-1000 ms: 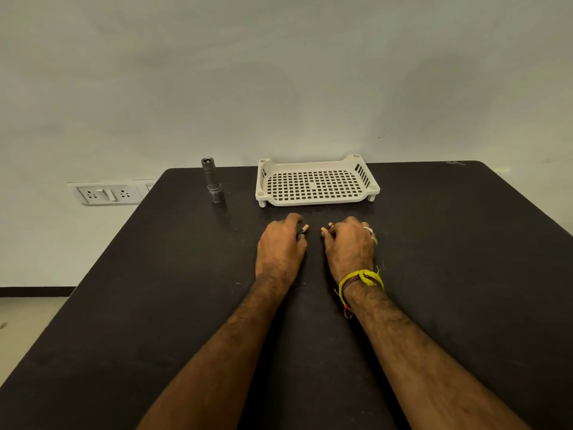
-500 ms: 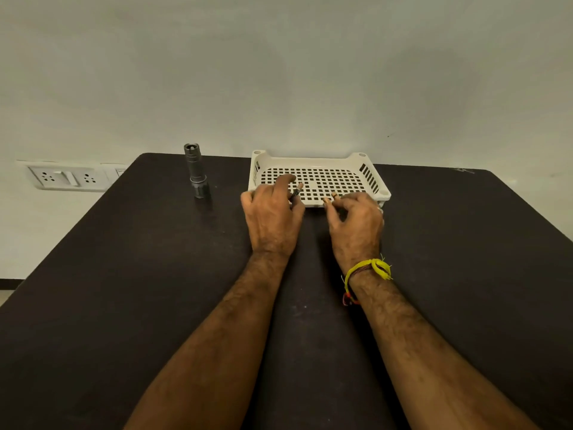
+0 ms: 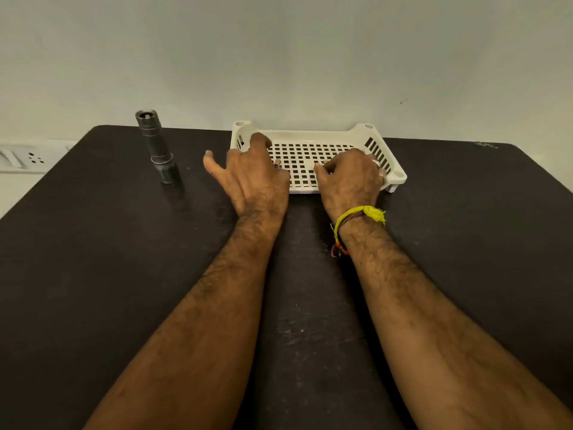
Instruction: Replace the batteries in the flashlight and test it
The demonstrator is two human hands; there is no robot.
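My left hand (image 3: 254, 178) and right hand (image 3: 348, 178) each pinch a battery (image 3: 277, 163) over the tray (image 3: 356, 131), setting spent cells aside; flashlight (image 3: 156, 147) stands apart.

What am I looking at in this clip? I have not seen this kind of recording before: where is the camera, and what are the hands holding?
There is no machine here. A camera worn on the person's head looks down at their two bare arms over a dark table. A grey flashlight stands upright at the far left. A white perforated tray sits at the far edge. The left hand and right hand reach over the tray's near rim; each seems to pinch something small, probably a battery, though they are mostly hidden.
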